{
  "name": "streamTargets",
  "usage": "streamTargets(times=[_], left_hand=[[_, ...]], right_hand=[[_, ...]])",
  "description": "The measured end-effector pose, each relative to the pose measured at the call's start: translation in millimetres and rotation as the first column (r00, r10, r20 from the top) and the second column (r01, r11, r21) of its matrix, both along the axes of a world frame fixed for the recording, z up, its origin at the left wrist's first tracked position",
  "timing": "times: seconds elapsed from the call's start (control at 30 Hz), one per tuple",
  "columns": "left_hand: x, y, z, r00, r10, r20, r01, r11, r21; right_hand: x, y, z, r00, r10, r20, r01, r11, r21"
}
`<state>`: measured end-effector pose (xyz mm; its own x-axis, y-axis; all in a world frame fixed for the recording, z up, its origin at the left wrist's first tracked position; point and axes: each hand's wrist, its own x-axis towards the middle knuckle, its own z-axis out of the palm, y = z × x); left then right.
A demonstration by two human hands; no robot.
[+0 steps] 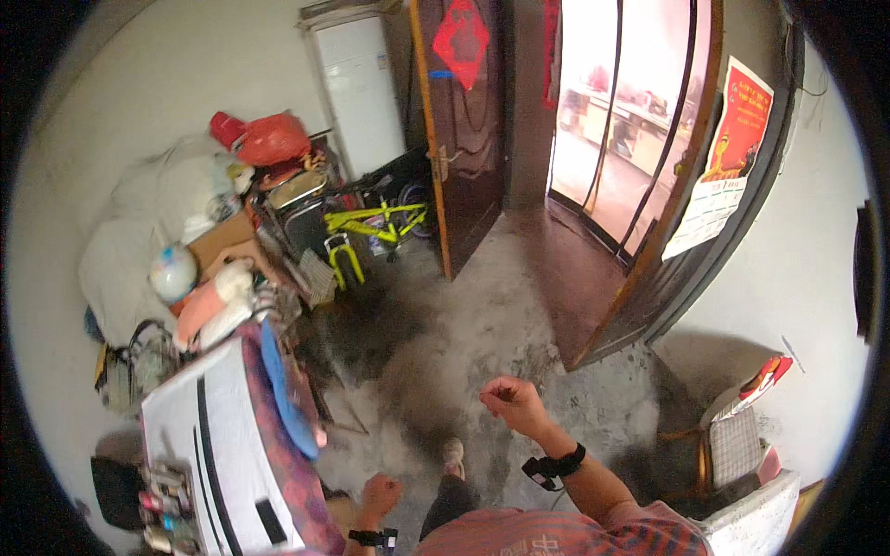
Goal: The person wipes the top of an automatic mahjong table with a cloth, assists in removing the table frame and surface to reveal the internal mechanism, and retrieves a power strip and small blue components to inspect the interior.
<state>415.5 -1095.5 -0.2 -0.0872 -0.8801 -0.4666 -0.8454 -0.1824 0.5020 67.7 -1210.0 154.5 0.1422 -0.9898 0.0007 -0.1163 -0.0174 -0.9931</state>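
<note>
Your right hand (512,401) is raised in front of you over the grey concrete floor (482,324), curled into a loose fist with nothing in it; a black wrist strap (556,463) sits on that forearm. Your left hand (380,493) hangs low near the bottom edge, also curled closed and empty, with a black band (371,537) at the wrist. Between the two hands you can see your own foot in a light shoe (453,454) on the floor.

Nearest your left hand, just to its left, stands a white appliance (222,445) draped with a patterned cloth (297,473), and a blue oval object (283,389) leans against its side. Small bottles (165,510) cluster on its near corner.

Farther off, a yellow child's bicycle (375,222) stands by the open brown door (464,130). A pile of bags and bundles, topped by a red plastic bag (269,139), fills the left wall. A chair with a checked cushion (732,445) sits at your right.
</note>
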Motion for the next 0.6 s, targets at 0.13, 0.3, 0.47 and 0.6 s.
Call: streamTargets(times=[0.13, 0.3, 0.47, 0.6], left_hand=[[-17.3, -150.8, -55.4, 0.980, -0.019, -0.200, -0.026, 0.976, -0.218], [-140.9, -383.4, 5.8, 0.951, -0.234, -0.204, 0.218, 0.971, -0.097], [-259.7, -601.7, 2.9, 0.887, -0.365, -0.282, 0.290, 0.917, -0.275], [-325.7, -728.4, -17.2, 0.883, -0.337, -0.325, 0.268, 0.933, -0.239]], right_hand=[[-36.2, -137.7, -17.0, 0.988, -0.109, 0.110, 0.087, 0.978, 0.189], [-148.1, -267.4, -15.4, 0.845, -0.475, 0.247, 0.442, 0.879, 0.179], [-269.3, -399.7, -71.5, 0.727, -0.656, 0.204, 0.645, 0.754, 0.124], [-330.1, -546.6, -62.2, 0.766, -0.623, 0.157, 0.604, 0.782, 0.157]])
